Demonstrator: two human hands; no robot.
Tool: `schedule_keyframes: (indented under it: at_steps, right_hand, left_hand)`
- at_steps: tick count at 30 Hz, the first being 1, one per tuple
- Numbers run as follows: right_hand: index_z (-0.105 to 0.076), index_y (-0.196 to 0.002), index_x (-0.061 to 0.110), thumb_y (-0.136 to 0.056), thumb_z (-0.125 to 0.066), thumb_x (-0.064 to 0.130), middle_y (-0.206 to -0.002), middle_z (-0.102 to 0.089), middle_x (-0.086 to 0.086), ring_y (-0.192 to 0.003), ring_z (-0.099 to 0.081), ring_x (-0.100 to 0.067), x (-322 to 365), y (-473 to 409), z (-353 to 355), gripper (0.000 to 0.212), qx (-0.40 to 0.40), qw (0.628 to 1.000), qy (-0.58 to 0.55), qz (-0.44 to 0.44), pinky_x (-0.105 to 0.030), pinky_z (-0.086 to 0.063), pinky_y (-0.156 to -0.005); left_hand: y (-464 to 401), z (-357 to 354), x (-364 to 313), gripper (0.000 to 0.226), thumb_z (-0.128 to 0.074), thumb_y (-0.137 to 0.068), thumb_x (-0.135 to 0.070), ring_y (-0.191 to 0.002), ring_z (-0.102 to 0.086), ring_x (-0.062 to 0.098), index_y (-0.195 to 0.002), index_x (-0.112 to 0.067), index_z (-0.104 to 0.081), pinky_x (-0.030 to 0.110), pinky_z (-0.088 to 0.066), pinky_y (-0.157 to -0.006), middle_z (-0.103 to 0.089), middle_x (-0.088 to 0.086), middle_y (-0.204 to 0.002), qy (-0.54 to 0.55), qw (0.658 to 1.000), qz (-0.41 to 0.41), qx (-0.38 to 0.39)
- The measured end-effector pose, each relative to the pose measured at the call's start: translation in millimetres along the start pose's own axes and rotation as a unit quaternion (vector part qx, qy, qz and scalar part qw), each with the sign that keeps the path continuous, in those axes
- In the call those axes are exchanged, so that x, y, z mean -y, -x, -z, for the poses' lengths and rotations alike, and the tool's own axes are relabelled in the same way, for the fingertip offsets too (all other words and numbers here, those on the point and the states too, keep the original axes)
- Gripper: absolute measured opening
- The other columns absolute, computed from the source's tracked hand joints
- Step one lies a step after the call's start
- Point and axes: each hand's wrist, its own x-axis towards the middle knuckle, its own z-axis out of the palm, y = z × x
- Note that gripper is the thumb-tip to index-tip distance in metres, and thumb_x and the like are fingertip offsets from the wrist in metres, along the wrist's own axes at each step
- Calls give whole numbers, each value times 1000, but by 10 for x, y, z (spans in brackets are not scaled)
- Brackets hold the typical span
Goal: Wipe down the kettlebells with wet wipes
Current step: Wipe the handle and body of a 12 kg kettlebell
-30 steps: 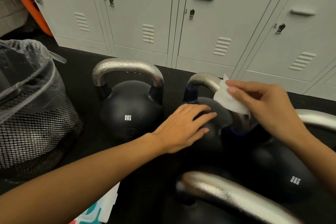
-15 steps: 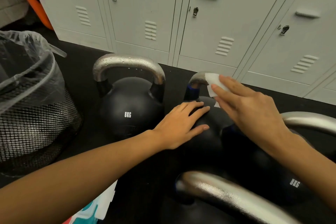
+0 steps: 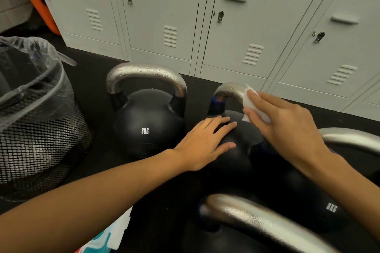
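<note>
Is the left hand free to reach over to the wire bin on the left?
Probably yes. The left hand lies flat on the middle kettlebell and holds nothing. Bare black floor runs between it and the mesh bin; only the 8KG kettlebell stands nearby, farther back.

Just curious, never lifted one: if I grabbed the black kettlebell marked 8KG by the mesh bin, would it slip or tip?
The kettlebell is probably heavy for its size, going by its 8KG mark. Droplets bead on its steel handle, so the grip may be slick. It stands upright, so it likely won't tip easily.
</note>
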Motion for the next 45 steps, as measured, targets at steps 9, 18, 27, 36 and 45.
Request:
schedule_keyframes:
  at_steps: [9,18,27,36,45]
  right_hand:
    - [-65,-128,18,-96,-57,38,-118,-70,-6,-116,-60,-20,38,-153,99,38,61,960,-195,-190,-19,-38,-87]
    - [-55,-131,32,-86,-73,26,-119,-65,10,-110,-61,-6,84,19,98,49,14,963,-223,-152,-19,-45,-93]
    - [-46,-112,28,-93,-50,-5,-115,-69,-7,-106,-69,-18,-58,66,231,38,-67,778,-549,-299,-37,-53,-96]
    - [-62,-108,26,-96,-57,17,-105,-73,0,-97,-69,-16,-91,97,129,16,-24,771,-536,-344,-36,-52,-77]
    - [-72,-110,27,-97,-56,27,-105,-72,-9,-108,-62,-38,-76,94,138,21,3,786,-522,-331,-56,-49,-98]
  left_hand:
    - [-29,101,-36,49,-48,-97,-42,-129,-39,16,-139,-18,-46,33,-29,-111,-46,0,-139,79,997,15,-6]
    - [-256,564,-421,19,-55,-95,-13,-97,-48,15,-112,-8,-60,33,-43,-87,-53,2,-106,186,941,13,-282]
    - [-517,423,-453,33,-49,-98,-18,-109,-57,28,-122,2,-60,35,-40,-98,-62,16,-119,-39,971,-117,-205]
    - [-307,241,-572,39,-49,-97,-22,-125,-46,25,-132,-5,-56,34,-39,-106,-53,13,-133,64,965,-36,-250]
    - [-382,397,-771,20,-64,-91,-26,-124,-39,7,-108,-16,-62,11,-36,-99,-44,-7,-132,308,910,148,-236]
